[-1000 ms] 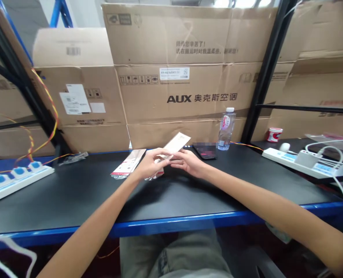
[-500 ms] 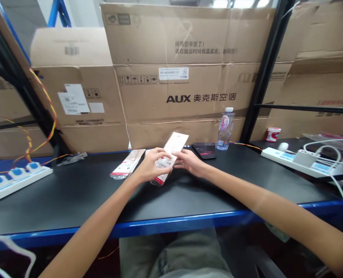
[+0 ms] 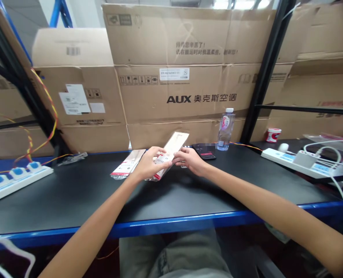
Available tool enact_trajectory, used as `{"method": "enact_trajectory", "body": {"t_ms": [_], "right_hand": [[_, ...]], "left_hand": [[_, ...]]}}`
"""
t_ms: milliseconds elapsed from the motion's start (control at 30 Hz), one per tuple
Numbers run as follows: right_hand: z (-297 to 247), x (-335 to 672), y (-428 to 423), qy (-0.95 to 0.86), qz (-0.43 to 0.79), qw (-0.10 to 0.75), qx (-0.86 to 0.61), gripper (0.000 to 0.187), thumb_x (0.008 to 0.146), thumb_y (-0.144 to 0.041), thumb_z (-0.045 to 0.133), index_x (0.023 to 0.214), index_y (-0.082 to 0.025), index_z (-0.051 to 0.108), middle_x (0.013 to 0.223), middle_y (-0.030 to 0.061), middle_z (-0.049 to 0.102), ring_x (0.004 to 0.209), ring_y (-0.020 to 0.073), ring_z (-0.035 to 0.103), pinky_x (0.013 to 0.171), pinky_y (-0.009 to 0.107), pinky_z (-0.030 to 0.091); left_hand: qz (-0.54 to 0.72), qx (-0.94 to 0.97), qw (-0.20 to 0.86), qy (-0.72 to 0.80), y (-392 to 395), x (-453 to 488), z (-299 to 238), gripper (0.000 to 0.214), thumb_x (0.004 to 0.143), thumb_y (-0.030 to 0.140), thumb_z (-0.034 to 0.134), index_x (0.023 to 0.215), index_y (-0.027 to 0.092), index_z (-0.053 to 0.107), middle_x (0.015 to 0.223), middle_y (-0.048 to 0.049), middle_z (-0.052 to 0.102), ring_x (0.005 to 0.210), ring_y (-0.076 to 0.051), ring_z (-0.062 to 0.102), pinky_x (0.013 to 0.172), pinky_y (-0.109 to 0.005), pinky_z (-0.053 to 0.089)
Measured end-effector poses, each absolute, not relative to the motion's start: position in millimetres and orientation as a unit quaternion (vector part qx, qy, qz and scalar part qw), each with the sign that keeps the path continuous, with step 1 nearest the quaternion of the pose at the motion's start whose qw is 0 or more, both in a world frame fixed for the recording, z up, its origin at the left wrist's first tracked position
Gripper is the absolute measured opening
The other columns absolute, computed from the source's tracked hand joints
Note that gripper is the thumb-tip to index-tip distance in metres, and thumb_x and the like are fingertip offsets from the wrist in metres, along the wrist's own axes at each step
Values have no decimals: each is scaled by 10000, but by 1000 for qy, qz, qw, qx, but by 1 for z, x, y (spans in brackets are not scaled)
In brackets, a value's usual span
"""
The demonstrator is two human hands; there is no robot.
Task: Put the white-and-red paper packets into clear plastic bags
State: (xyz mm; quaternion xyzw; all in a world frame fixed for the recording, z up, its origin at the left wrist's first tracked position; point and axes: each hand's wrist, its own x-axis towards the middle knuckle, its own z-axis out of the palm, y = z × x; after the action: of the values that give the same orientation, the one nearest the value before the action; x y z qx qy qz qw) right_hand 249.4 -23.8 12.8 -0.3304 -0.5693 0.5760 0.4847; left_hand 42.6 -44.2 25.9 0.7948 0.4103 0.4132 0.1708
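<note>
A long flat pink-and-white packet [image 3: 173,147] is held tilted above the black bench top [image 3: 102,193], its far end raised. My left hand [image 3: 149,164] is closed around the packet's lower part, fingers over its front. My right hand [image 3: 191,160] pinches the packet's right edge near the middle. A second similar packet [image 3: 128,163] lies flat on the bench just left of my left hand.
A dark phone [image 3: 204,151] and a water bottle [image 3: 226,129] stand behind my right hand. White power strips lie at the far left [image 3: 15,178] and right [image 3: 307,161]. Stacked cardboard boxes [image 3: 188,77] wall the back. A small red-and-white cup [image 3: 272,134] sits at right.
The packet has tipped between flatter and steeper angles in my hands and now sits slightly lower; both hands keep their grip near the same spot.
</note>
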Motion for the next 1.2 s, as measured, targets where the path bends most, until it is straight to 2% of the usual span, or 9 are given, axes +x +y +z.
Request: {"method": "enact_trajectory", "body": {"t_ms": [200,300,433,567,667,800,967,1100,1200], "right_hand": [[10,249,-23,-591,518,489,-379,312,759,-258,754,1014,-168,600,875,81,748,711,161,719,610,221,576],[8,249,-25,-590,513,486,-391,395,756,-321,769,1071,-181,577,926,92,748,697,175,716,579,248,583],[8,246,-29,-613,501,489,-366,334,784,-383,737,1017,-163,640,920,106,745,716,185,712,562,243,578],[12,245,-30,-600,506,501,-364,311,756,-275,742,1012,-160,608,851,90,743,672,174,709,560,242,574],[12,246,-26,-573,518,513,-375,430,702,-161,732,1075,-176,517,799,57,736,684,185,719,611,286,595],[7,254,-12,-573,496,516,-400,424,693,-132,683,1076,-164,504,781,54,727,676,176,711,608,277,578],[1,277,15,-609,382,516,-466,310,738,-162,604,1047,-136,592,792,55,716,645,144,663,533,211,471],[-5,294,29,-694,192,436,-540,283,799,-245,617,1045,-115,663,860,94,735,777,188,674,718,270,494],[-11,297,33,-710,156,389,-566,352,838,-318,615,1107,-96,661,931,125,746,838,213,689,795,288,489]], "left_hand": [[459,745,133,465,-48,44,29,336,801,499,632,978,213,626,1034,-49,687,951,-244,668,792,-353,542],[458,773,43,436,-52,47,30,304,775,461,669,943,213,619,1038,-59,661,971,-243,642,851,-363,512],[424,830,-30,362,-60,55,32,302,752,394,707,980,222,606,1108,-74,622,1014,-240,615,894,-355,483],[438,824,-63,355,-60,53,32,303,747,376,719,977,219,602,1139,-80,598,1040,-242,602,903,-352,476],[455,799,-95,382,-53,45,34,292,742,365,723,964,219,600,1119,-70,594,1052,-246,589,935,-359,460],[476,740,-138,454,-45,33,38,280,742,389,722,927,222,594,1103,-70,581,1053,-257,575,954,-368,443],[449,688,-123,557,-36,19,40,327,734,493,689,900,230,589,1093,-72,585,996,-266,596,865,-360,461],[352,690,-53,630,-29,9,37,389,725,594,627,865,231,604,1017,-82,654,901,-280,623,761,-361,451],[294,686,-25,665,-26,5,35,430,709,644,595,837,234,617,946,-94,696,883,-306,629,714,-359,433]]}}
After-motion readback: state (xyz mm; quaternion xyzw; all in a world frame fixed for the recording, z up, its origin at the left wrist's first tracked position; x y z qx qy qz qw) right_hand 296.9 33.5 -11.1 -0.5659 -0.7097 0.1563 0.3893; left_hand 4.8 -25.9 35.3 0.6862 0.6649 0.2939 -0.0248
